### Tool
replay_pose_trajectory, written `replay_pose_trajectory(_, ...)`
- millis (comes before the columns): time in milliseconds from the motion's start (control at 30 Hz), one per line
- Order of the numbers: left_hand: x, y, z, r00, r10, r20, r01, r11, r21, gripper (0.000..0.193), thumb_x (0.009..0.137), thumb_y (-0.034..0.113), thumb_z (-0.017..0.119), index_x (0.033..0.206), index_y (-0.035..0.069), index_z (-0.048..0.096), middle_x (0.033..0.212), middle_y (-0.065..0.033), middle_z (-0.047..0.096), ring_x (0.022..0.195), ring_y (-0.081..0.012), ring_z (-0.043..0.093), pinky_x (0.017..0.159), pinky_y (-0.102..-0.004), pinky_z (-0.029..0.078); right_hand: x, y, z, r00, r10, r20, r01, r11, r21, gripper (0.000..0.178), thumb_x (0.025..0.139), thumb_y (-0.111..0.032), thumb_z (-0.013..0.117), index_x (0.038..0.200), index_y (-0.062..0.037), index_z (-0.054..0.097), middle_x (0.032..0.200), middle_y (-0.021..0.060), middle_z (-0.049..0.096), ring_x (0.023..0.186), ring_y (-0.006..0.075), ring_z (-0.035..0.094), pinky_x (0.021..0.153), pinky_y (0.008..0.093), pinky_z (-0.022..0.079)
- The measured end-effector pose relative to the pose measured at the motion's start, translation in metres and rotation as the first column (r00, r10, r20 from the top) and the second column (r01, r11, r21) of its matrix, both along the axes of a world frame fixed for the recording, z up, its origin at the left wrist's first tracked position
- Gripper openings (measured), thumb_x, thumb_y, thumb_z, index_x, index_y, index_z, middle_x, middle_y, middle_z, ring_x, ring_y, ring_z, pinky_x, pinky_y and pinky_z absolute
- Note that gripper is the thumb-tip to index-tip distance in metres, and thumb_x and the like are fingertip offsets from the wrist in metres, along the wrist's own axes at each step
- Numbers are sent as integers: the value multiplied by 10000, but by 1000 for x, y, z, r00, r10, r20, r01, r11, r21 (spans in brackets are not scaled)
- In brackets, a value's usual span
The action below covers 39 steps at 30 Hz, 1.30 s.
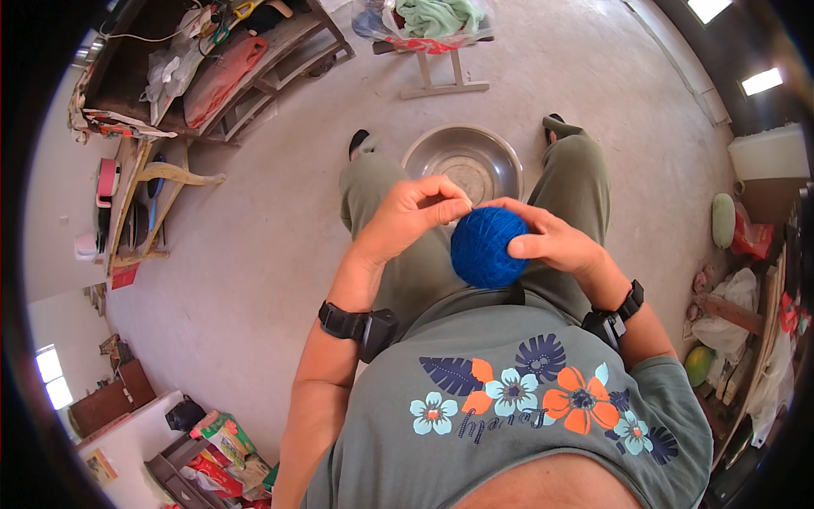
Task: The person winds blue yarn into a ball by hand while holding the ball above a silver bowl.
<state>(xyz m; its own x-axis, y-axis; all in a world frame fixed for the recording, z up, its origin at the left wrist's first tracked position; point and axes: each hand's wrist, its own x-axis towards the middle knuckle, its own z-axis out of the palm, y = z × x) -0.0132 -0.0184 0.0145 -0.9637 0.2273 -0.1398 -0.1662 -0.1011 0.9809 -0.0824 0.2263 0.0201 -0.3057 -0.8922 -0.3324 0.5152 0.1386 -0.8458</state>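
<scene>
Head view: a big metal bowl sits at 12 o'clock from a blue yarn ball. The right hand grips the ball's 3 o'clock side; the left hand pinches thumb and finger together at 11.

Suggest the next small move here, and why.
Perhaps draw the left hand gently away from the blue yarn ball: its thumb and finger look pinched at the ball's upper edge, and the right hand holds the ball's side. Any strand pinched there is too fine to confirm.
</scene>
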Motion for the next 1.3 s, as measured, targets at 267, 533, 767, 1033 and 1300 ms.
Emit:
replay_pose_trajectory(267, 13, 9, -25, 974, -7, 224, 23, 997, -68, 173, 970, 169, 644, 990, 12, 714, 877, -24, 708, 767, -83, 619, 691, -233, 490, -6, -2, -10, 902, -348, 255, 402, 893, -203, 850, 830, -290, 760, 1493, -37, 293, 1372, 127, 511, 1262, 225, 522, 1066, 387, 419)
replay_pose_trajectory(533, 15, 8, -1, 948, -258, 186, 261, 965, 5, 121, 921, 102, 686, 985, 4, 713, 886, -23, 700, 776, -78, 607, 685, -242, 477, -5, -11, -17, 894, -402, -200, 417, 908, 39, 772, 824, -278, 794, 1427, -40, 376, 1241, 107, 578, 1148, 183, 560, 1006, 324, 445)
replay_pose_trajectory(767, 7, -3, 22, 989, -149, 19, 149, 988, 42, 62, 910, 60, 690, 910, -1, 681, 872, -5, 632, 816, -74, 572, 734, -236, 457, 2, -2, -16, 936, -26, -350, 77, 988, 133, 719, 825, -306, 790, 1403, -36, 458, 1253, 110, 589, 1159, 187, 565, 1020, 353, 450)
replay_pose_trajectory(1033, 5, 1, -19, 985, 108, 132, -104, 994, -40, 134, 966, 132, 638, 996, 30, 720, 838, 19, 669, 754, -67, 593, 684, -229, 482, 1, 2, -4, 971, -150, 188, 186, 963, -196, 778, 823, -343, 768, 1444, -38, 412, 1340, 96, 537, 1252, 186, 512, 1081, 350, 393)
replay_pose_trajectory(1300, 13, 11, -22, 973, -60, 224, 85, 991, -102, 184, 960, 171, 643, 1039, 24, 721, 902, -24, 719, 803, -83, 648, 665, -225, 486, 0, -7, -10, 858, -431, 277, 487, 856, -175, 752, 842, -290, 762, 1435, -51, 366, 1347, 111, 512, 1239, 198, 520, 1070, 383, 404)
